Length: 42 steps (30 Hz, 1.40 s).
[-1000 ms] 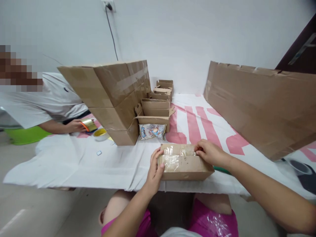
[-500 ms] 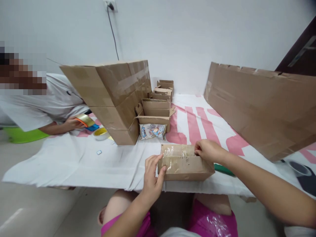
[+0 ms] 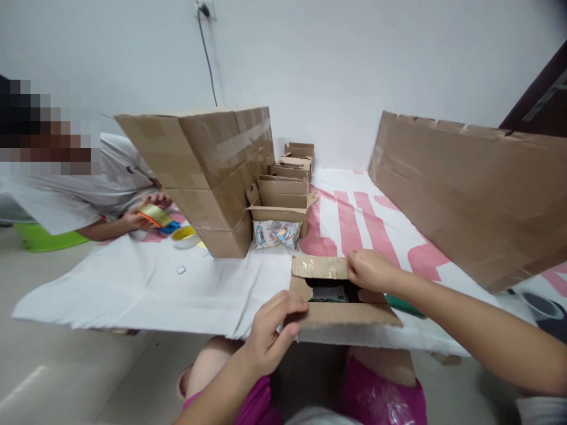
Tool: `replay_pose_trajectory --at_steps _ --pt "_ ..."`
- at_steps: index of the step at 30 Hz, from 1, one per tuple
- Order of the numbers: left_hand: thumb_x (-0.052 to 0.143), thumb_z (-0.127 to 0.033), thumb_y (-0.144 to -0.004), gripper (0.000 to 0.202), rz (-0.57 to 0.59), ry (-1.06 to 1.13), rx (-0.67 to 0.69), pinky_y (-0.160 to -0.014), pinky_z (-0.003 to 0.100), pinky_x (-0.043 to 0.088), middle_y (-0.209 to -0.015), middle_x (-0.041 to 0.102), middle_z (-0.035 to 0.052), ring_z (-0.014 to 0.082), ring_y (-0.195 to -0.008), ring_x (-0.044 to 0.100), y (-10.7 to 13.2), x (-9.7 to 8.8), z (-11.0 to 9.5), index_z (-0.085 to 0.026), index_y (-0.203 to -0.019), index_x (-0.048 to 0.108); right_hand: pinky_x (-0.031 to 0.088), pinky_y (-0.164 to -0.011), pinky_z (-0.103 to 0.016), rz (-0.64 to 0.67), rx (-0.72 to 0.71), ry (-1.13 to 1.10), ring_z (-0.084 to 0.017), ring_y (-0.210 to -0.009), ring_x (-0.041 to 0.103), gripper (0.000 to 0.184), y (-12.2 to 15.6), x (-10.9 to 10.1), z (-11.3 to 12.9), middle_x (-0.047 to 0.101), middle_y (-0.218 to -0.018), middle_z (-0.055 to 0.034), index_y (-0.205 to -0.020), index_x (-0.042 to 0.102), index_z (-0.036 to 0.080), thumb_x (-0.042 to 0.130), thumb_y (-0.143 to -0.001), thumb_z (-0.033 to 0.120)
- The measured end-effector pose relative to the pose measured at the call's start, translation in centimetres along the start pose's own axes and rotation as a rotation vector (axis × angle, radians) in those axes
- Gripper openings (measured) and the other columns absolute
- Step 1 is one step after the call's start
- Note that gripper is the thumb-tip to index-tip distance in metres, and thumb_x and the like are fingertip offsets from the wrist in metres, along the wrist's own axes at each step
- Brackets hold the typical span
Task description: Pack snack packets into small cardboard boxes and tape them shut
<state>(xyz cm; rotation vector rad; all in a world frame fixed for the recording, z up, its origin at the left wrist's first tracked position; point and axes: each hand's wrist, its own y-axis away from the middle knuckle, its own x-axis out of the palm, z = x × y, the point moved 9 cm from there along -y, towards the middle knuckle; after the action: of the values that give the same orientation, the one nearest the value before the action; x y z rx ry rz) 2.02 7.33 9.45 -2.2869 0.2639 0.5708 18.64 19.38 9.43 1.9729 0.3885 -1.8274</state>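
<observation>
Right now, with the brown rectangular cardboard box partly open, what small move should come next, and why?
Probably the left hand should fold back the small brown cardboard end flap on the left: it partly covers that end of the box, that hand is close by, and the right hand grips the taped brown cardboard far flap.

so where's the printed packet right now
In the head view, the printed packet sits near centre, in front of an open carton, just right of the stacked cardboard boxes.

it is a plain room, home or workroom unclear: cloth-draped table (image 3: 146, 295), stacked cartons (image 3: 230, 177), white wall (image 3: 336, 65), socket (image 3: 212, 12).
</observation>
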Motion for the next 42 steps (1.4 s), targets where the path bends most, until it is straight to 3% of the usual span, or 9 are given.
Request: replay_pose_trajectory --at_steps 2,5,9,13,17,24,33,42 --pt "0.052 -0.026 -0.091 0.023 -0.03 -0.135 -0.044 -0.102 0.047 0.043 -0.121 0.064 0.0141 0.0292 -0.125 0.052 -0.9 -0.5 0.4 -0.02 -0.111 0.059 0.041 -0.066 -0.031 -0.038 -0.005 0.024 -0.026 -0.082 0.066 0.018 0.5 0.2 0.3 0.071 -0.091 -0.0157 -0.088 0.065 0.013 0.048 -0.082 0.015" --pt "0.056 -0.019 -0.087 0.021 0.071 -0.227 -0.094 -0.114 0.055 0.028 -0.135 0.057 0.0129 0.0305 -0.141 0.034 -1.7 0.1 1.2 -0.02 -0.107 0.059 0.042 -0.07 -0.03 -0.071 -0.028 0.039 -0.025 -0.085 0.064 0.017 1.3 0.4 0.7 0.069 -0.093 -0.0151 -0.091 0.063 0.013 0.048 -0.083 0.017" --pt "0.055 -0.021 -0.088 0.013 0.178 -0.138 -0.19 -0.113 0.055 0.031 -0.125 0.065 0.0101 0.0284 -0.137 0.042 -1.6 0.7 2.2 -0.021 -0.099 0.06 0.042 -0.072 -0.029 -0.137 -0.126 0.022 -0.021 -0.082 0.061 0.013 2.2 0.2 1.6 0.067 -0.089 -0.0115 -0.087 0.062 0.015 0.05 -0.082 0.016" --pt "0.056 -0.022 -0.088 0.008 0.176 -0.105 -0.234 -0.112 0.054 0.034 -0.123 0.066 0.0106 0.0291 -0.139 0.039 -1.3 0.7 2.4 -0.021 -0.094 0.06 0.041 -0.068 -0.028 -0.2 -0.229 -0.08 -0.019 -0.074 0.057 0.01 2.7 0.0 2.1 0.063 -0.08 -0.0083 -0.079 0.058 0.017 0.05 -0.077 0.012" --pt "0.056 -0.021 -0.087 0.008 0.174 -0.111 -0.25 -0.112 0.053 0.033 -0.125 0.065 0.0105 0.0288 -0.139 0.039 -1.2 0.8 2.5 -0.02 -0.094 0.06 0.04 -0.062 -0.026 -0.26 -0.319 -0.332 -0.015 -0.066 0.052 0.009 3.2 -0.9 1.7 0.058 -0.073 -0.0029 -0.073 0.052 0.019 0.05 -0.073 0.01" --pt "0.056 -0.023 -0.088 0.012 0.188 -0.138 -0.231 -0.114 0.054 0.03 -0.127 0.064 0.0092 0.0283 -0.139 0.039 -0.8 1.0 2.2 -0.021 -0.098 0.063 0.039 -0.059 -0.024 -0.238 -0.403 -0.592 -0.013 -0.064 0.05 0.009 4.4 -1.2 1.0 0.056 -0.073 -0.001 -0.074 0.049 0.02 0.049 -0.075 0.011" --pt "0.057 -0.022 -0.088 0.011 0.176 -0.161 -0.217 -0.115 0.054 0.029 -0.13 0.063 0.0087 0.0264 -0.14 0.038 -0.4 0.9 2.3 -0.022 -0.099 0.061 0.042 -0.064 -0.026 -0.236 -0.578 -0.581 -0.015 -0.069 0.052 0.012 5.6 -1.6 2.1 0.059 -0.074 -0.0026 -0.077 0.051 0.02 0.048 -0.075 0.008" --pt "0.055 -0.024 -0.089 0.008 0.222 -0.162 -0.244 -0.116 0.054 0.027 -0.13 0.063 0.0091 0.0262 -0.139 0.039 -0.3 1.2 2.2 -0.021 -0.096 0.06 0.035 -0.069 -0.029 -0.198 -0.693 -0.323 -0.014 -0.067 0.05 0.017 6.3 -1.2 3.3 0.059 -0.072 -0.0015 -0.073 0.053 0.02 0.048 -0.08 0.005"
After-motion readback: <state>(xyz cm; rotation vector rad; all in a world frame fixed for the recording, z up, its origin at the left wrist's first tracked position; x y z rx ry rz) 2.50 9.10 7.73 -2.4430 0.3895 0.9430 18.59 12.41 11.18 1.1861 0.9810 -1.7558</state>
